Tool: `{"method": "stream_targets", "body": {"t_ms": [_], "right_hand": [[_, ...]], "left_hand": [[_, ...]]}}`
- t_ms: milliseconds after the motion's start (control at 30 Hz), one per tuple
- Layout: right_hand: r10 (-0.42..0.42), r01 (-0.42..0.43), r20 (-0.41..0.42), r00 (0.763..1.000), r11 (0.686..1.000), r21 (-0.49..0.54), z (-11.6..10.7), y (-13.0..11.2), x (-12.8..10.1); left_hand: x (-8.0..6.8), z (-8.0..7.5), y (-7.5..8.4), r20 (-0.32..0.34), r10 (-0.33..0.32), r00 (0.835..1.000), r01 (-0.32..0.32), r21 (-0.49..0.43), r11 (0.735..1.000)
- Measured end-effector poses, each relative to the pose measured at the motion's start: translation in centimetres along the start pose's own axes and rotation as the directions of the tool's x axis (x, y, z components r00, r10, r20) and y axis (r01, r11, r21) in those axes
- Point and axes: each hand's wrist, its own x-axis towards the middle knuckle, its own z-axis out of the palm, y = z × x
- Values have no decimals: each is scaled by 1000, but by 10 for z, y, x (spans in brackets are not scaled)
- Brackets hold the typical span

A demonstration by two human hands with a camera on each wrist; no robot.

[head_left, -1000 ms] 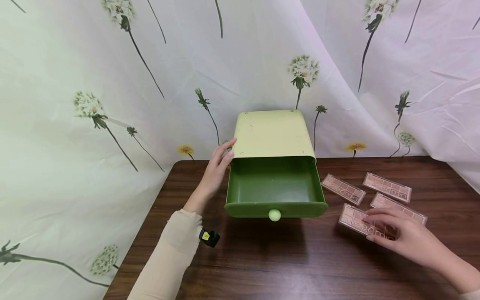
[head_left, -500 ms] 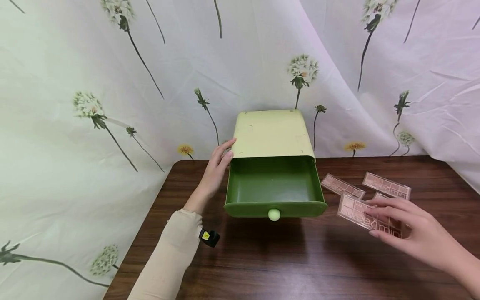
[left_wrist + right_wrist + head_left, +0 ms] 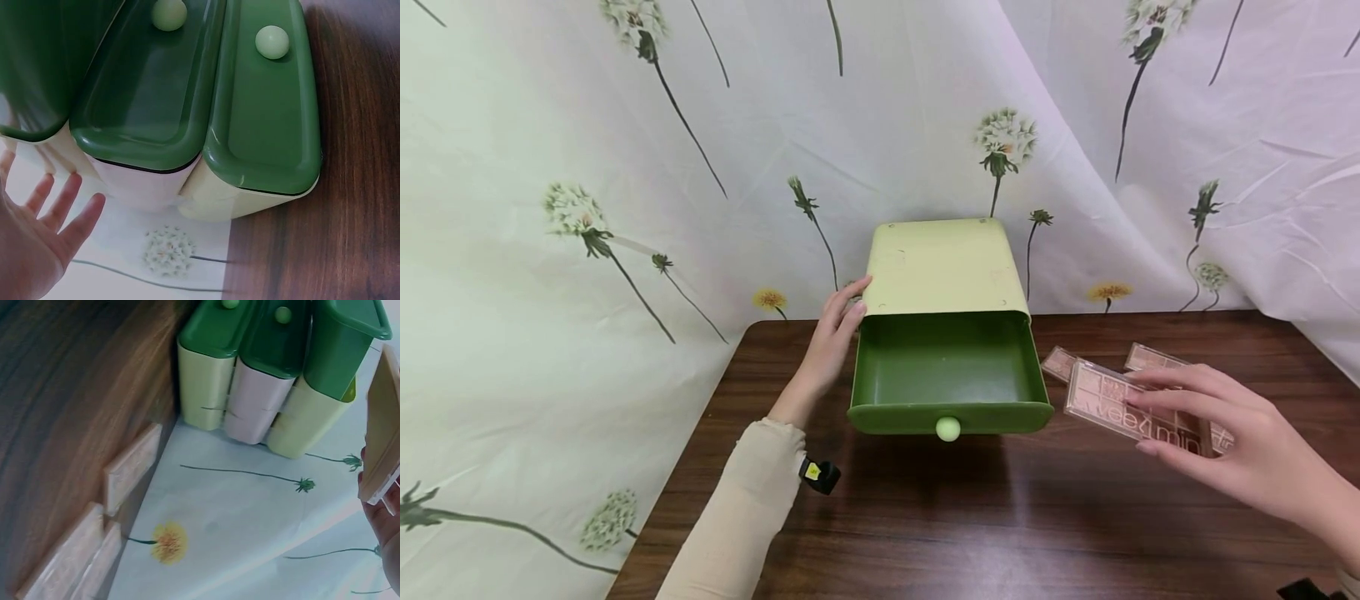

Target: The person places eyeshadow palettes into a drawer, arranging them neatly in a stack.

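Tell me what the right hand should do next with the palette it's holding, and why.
Probably carry the palette leftward over the open green drawer and lower it in. The right hand already holds it lifted off the table, the drawer beside it looks empty, and the left hand rests against the cabinet.

Left hand stretched forward, fingers straight and together; right hand raised, fingers curled in a pinch.
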Motion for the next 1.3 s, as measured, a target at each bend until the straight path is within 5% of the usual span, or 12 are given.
{"method": "stream_targets", "body": {"t_ms": [433, 1067, 1300], "right_hand": [[-69, 72, -36, 997, 996, 61, 6, 1, 39], [-168, 157, 81, 982, 979, 129, 47, 9, 81], [-178, 153, 152, 972, 975, 160, 62, 5, 97]], "left_hand": [[-1, -3, -1, -3, -4, 1000, 3, -8, 1000], [1, 0, -5, -2, 17, 1000, -18, -34, 999], [10, 1, -31, -4, 32, 999, -32, -42, 999]]}}
